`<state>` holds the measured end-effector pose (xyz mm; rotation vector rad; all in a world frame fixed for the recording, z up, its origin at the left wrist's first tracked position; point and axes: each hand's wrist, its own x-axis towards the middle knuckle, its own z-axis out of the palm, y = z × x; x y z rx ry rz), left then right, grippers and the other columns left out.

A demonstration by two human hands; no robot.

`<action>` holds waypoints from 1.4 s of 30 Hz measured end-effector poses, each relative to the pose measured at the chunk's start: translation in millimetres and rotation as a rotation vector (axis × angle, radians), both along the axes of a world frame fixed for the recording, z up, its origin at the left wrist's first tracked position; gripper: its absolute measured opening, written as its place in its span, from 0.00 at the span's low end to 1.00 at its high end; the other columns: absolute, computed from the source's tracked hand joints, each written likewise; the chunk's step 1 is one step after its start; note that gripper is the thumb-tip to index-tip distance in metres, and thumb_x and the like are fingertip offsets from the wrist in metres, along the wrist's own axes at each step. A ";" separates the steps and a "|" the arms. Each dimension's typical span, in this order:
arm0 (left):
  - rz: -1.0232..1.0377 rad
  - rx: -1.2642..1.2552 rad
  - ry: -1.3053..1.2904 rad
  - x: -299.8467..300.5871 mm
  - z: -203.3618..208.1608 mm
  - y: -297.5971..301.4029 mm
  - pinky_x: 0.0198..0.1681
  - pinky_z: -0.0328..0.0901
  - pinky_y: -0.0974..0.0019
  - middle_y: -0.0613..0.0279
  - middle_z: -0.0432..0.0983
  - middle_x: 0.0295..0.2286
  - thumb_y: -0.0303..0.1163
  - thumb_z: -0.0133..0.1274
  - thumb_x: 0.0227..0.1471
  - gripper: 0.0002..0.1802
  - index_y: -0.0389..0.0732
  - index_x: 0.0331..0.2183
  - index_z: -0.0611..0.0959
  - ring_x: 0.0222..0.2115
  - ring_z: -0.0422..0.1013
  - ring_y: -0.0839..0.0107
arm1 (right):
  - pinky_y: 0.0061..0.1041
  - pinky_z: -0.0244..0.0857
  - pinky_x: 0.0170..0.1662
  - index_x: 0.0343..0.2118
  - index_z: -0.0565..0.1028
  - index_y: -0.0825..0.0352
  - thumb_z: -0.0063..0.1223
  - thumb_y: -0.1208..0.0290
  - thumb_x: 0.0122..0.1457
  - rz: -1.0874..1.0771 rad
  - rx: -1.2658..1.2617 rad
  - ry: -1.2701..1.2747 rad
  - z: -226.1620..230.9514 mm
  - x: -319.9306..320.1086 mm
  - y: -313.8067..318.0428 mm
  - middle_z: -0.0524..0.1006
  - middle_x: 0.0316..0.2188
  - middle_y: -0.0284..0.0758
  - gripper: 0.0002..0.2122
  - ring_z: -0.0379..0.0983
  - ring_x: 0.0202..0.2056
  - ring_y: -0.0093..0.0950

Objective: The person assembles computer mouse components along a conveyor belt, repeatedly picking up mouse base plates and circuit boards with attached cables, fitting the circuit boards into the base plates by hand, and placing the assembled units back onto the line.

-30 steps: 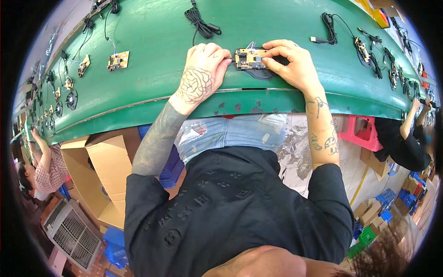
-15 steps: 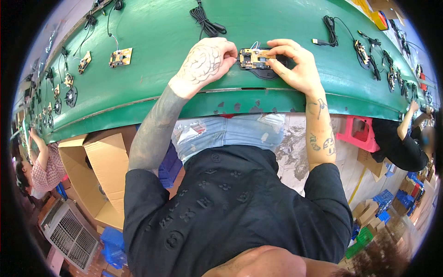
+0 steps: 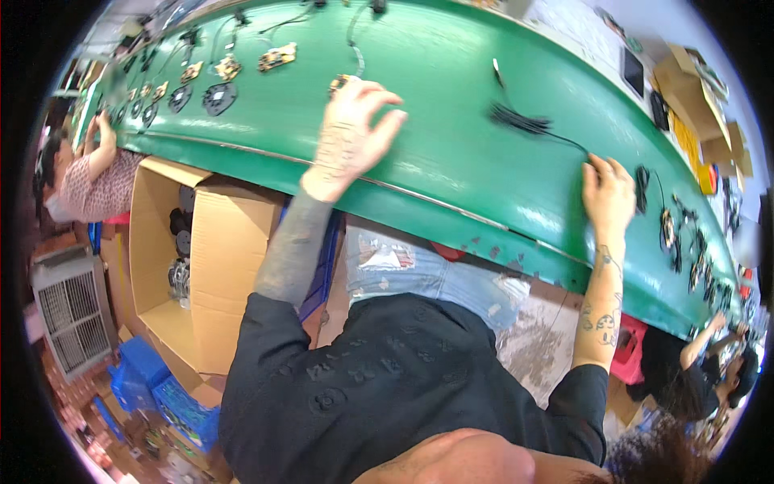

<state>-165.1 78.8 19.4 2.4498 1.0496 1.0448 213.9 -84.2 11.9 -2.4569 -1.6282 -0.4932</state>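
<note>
My left hand reaches over the green work surface, thumb and forefinger stretched apart. Just beyond its knuckles, partly covered by it, a small yellowish circuit board with a thin cable shows. On the right, my right hand is low over the surface with its fingers curled down. A black USB cable, bundled in the middle, runs to those fingertips. Whatever lies under that palm is hidden.
Circuit boards with cables and black shell parts lie to the left; more boards lie right. A cardboard box stands below the bench edge. People work at both ends. A phone-like dark slab lies at the far edge.
My hands have parted: the left has let go of the board assembly and is now by another board, while the right has shifted rightward. The view has swung left.
</note>
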 end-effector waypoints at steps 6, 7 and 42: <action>0.490 0.218 0.201 -194.6 -24.8 102.6 0.48 0.67 0.53 0.47 0.74 0.41 0.27 0.54 0.50 0.17 0.40 0.45 0.78 0.43 0.72 0.50 | 0.41 0.62 0.57 0.48 0.77 0.62 0.56 0.64 0.57 -0.066 0.056 -0.112 1.0 5.7 33.2 0.72 0.54 0.46 0.17 0.68 0.55 0.44; 0.587 0.211 0.245 -222.9 -32.5 118.5 0.49 0.66 0.52 0.47 0.74 0.43 0.25 0.52 0.49 0.19 0.40 0.46 0.77 0.44 0.71 0.49 | 0.43 0.61 0.59 0.48 0.77 0.63 0.58 0.65 0.56 0.161 0.080 0.025 8.2 -27.3 47.8 0.71 0.55 0.46 0.17 0.66 0.57 0.44; -0.025 0.019 0.161 57.8 -33.2 -81.9 0.46 0.64 0.55 0.54 0.70 0.42 0.32 0.62 0.48 0.24 0.42 0.49 0.78 0.42 0.69 0.56 | 0.33 0.65 0.55 0.44 0.76 0.62 0.65 0.57 0.52 0.398 -0.059 0.441 -5.0 -49.0 49.5 0.74 0.47 0.34 0.19 0.69 0.51 0.35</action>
